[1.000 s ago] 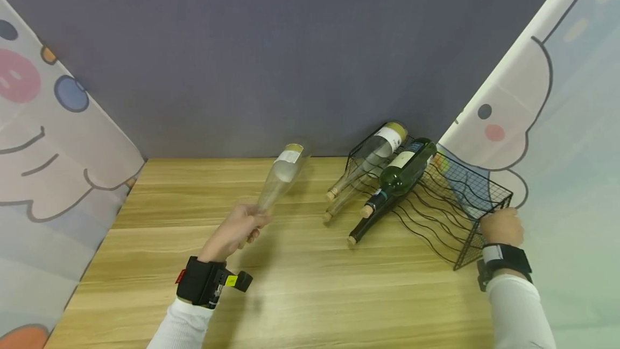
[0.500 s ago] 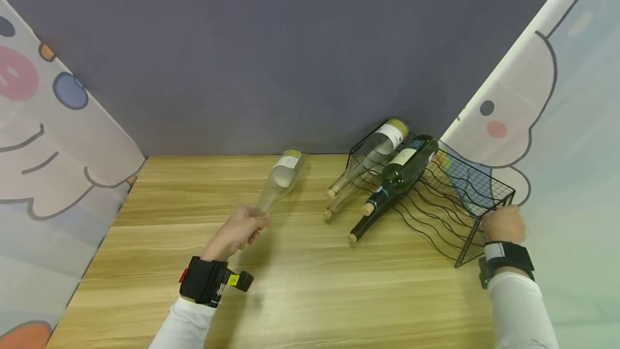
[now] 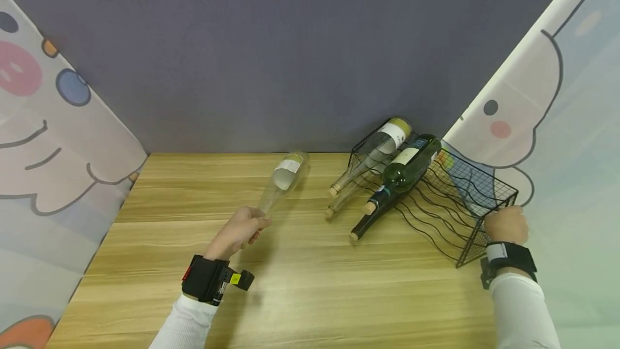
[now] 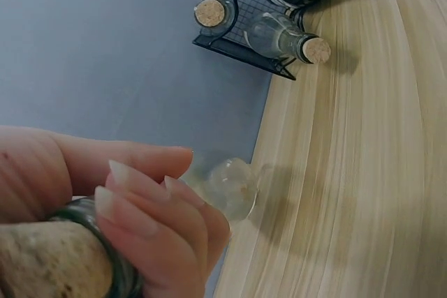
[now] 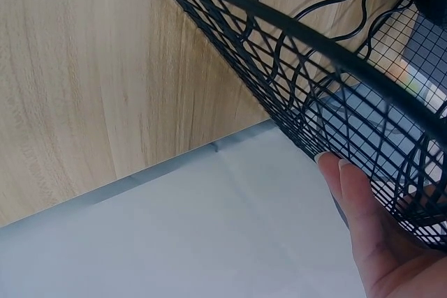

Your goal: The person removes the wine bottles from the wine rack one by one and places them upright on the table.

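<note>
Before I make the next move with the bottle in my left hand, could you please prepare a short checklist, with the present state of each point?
1. Grip on the clear bottle: ok; the left hand holds it by the neck.
2. Cork tight: cannot tell; it sits in the neck, but how firmly does not show.
3. Hold on the wire rack: ok; the right hand grips its right end.
4. Room in the rack: ok; the wavy wires right of the green bottle carry no bottle.
5. Clear bottle at the rack: not ok; it is off to the left, apart from it.
</note>
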The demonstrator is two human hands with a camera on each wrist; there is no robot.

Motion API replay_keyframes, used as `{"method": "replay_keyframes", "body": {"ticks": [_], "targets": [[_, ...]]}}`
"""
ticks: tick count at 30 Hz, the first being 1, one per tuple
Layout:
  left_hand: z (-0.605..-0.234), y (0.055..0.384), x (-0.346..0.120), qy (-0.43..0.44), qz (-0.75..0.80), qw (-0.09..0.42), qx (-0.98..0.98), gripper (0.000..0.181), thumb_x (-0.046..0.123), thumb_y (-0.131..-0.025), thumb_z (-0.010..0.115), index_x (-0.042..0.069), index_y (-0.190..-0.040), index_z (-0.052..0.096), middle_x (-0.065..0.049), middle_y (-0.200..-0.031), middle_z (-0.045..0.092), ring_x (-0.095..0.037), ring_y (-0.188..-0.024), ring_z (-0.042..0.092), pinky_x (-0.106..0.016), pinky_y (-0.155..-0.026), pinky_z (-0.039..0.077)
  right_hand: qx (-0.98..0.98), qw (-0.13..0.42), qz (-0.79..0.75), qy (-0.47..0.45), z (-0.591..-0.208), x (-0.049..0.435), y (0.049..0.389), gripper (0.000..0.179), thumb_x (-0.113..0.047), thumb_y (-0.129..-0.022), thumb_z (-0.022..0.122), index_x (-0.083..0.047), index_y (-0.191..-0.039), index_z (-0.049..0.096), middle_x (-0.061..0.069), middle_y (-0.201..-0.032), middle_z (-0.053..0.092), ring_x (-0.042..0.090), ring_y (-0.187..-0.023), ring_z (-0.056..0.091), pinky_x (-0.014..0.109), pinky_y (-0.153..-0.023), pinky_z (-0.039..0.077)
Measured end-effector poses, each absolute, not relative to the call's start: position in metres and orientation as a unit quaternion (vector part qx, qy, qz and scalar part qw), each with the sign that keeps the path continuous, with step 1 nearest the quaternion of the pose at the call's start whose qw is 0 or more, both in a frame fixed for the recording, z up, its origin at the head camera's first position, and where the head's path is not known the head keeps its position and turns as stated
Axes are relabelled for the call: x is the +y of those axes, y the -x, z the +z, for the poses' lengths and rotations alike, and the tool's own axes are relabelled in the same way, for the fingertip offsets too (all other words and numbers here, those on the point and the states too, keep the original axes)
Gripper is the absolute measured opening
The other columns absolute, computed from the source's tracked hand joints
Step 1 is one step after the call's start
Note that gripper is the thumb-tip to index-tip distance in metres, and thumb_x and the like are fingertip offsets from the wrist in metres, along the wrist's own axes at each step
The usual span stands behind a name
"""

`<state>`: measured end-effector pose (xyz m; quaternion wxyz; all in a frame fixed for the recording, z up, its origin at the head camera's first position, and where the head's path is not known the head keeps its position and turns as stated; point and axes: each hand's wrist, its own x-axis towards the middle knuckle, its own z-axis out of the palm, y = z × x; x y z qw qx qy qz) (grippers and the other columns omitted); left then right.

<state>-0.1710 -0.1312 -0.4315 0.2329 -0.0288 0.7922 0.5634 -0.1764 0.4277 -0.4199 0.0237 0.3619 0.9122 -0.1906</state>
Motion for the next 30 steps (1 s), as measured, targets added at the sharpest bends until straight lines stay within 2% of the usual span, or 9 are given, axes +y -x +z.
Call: {"method": "replay_keyframes", "body": {"ticks": [5,15,18,21,26,30], "targets": [[-0.4332,0.1701,-0.1304,0.031,0.560,0.234,0.794,0.052,0.018,-0.099,0.056,-0.006,-0.143,0.041,0.002,-0.065,0.043,-0.011,-0.054,0.038,-0.023,-0.047,0.028,0.914,0.023,-0.189,-0.359,-0.4210,0.4287,0.1755,0.060,-0.015,-0.093,0.035,0.029,-0.133,0.023,0.053,-0.121,0.042,0.064,-0.110,0.048,0.063,-0.082,0.049],[-0.4319,0.1698,-0.1301,0.034,0.544,0.244,0.802,0.053,0.017,-0.097,0.056,-0.004,-0.143,0.041,0.000,-0.064,0.045,-0.011,-0.052,0.038,-0.022,-0.044,0.026,0.913,0.030,-0.191,-0.359,-0.4204,0.4311,0.1754,0.059,-0.015,-0.095,0.031,0.029,-0.134,0.022,0.053,-0.121,0.042,0.064,-0.110,0.049,0.063,-0.081,0.049],[-0.4325,0.1701,-0.1300,0.034,0.543,0.247,0.802,0.058,0.013,-0.095,0.055,-0.005,-0.146,0.036,-0.002,-0.066,0.048,-0.012,-0.053,0.039,-0.022,-0.044,0.026,0.913,0.030,-0.191,-0.358,-0.4209,0.4324,0.1755,0.059,-0.014,-0.094,0.033,0.029,-0.133,0.022,0.054,-0.121,0.042,0.064,-0.108,0.049,0.062,-0.079,0.050],[-0.4326,0.1695,-0.1307,0.035,0.546,0.248,0.799,0.062,0.012,-0.093,0.055,-0.005,-0.148,0.033,-0.005,-0.073,0.054,-0.013,-0.055,0.043,-0.023,-0.044,0.027,0.913,0.030,-0.191,-0.359,-0.4211,0.4323,0.1759,0.060,-0.014,-0.094,0.034,0.029,-0.133,0.022,0.053,-0.121,0.042,0.064,-0.108,0.048,0.062,-0.080,0.050],[-0.4314,0.1674,-0.1341,0.038,0.553,0.248,0.794,0.050,0.017,-0.097,0.053,-0.007,-0.139,0.039,-0.016,-0.092,0.061,-0.016,-0.060,0.053,-0.025,-0.050,0.038,0.911,0.028,-0.193,-0.364,-0.4205,0.4301,0.1772,0.060,-0.014,-0.093,0.034,0.028,-0.135,0.022,0.052,-0.122,0.042,0.063,-0.111,0.048,0.062,-0.083,0.049],[-0.4313,0.1647,-0.1384,0.037,0.533,0.256,0.806,0.051,0.020,-0.101,0.051,-0.003,-0.143,0.034,-0.017,-0.091,0.058,-0.018,-0.062,0.054,-0.025,-0.053,0.041,0.911,0.030,-0.195,-0.362,-0.4196,0.4297,0.1762,0.061,-0.015,-0.094,0.034,0.028,-0.135,0.021,0.052,-0.123,0.041,0.063,-0.112,0.047,0.063,-0.084,0.049]]}}
